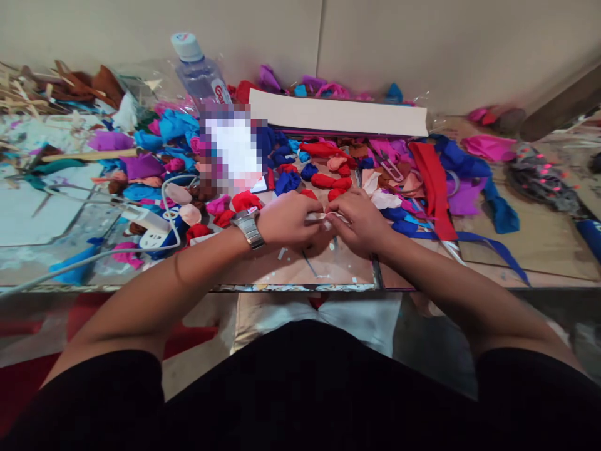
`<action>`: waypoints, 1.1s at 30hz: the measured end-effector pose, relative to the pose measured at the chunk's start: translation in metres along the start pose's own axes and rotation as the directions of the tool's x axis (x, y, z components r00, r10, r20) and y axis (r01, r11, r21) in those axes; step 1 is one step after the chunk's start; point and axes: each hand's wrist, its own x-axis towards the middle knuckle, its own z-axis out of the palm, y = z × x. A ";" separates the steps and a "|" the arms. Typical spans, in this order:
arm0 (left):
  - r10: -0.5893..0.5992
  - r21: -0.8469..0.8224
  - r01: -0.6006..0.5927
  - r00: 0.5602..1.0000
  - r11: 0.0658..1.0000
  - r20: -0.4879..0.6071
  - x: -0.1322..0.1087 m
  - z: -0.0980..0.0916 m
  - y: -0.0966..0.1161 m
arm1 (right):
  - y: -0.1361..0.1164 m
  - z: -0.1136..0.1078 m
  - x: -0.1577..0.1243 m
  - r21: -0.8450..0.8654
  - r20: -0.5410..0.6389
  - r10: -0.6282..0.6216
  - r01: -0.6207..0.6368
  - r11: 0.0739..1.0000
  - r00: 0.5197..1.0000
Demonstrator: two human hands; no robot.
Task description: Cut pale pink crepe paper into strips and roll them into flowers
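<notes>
Between our left hand (290, 218) and right hand (360, 219), we pinch small pale piece (321, 216). Just beyond both hands, red bundles (323, 181) lie.

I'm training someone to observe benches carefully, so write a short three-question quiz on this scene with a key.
1. Which wrist wears the silver wristwatch?
2. True or false: the left hand and right hand meet at a small pale piece.
3. The standing bottle has a cap that is:
A. red
B. white
C. green

Key: 1. Left. 2. True. 3. B.
</notes>
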 end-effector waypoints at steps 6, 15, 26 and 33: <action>0.018 -0.128 -0.020 1.000 0.992 -0.014 0.001 -0.007 0.000 | 0.001 0.000 0.001 -0.007 -0.035 -0.005 0.005 1.000 0.999; 0.040 -0.120 -0.043 0.999 0.992 -0.024 0.004 -0.006 -0.006 | 0.004 0.002 0.001 -0.043 -0.026 0.028 -0.029 0.999 0.999; 0.007 -0.011 -0.006 0.996 1.000 0.093 0.004 -0.010 -0.009 | 0.011 0.001 0.001 -0.032 -0.036 -0.013 0.012 0.999 0.999; -0.024 0.057 0.021 0.998 0.998 0.058 0.005 -0.011 -0.014 | 0.010 -0.006 0.002 -0.060 -0.062 0.001 -0.004 0.998 0.998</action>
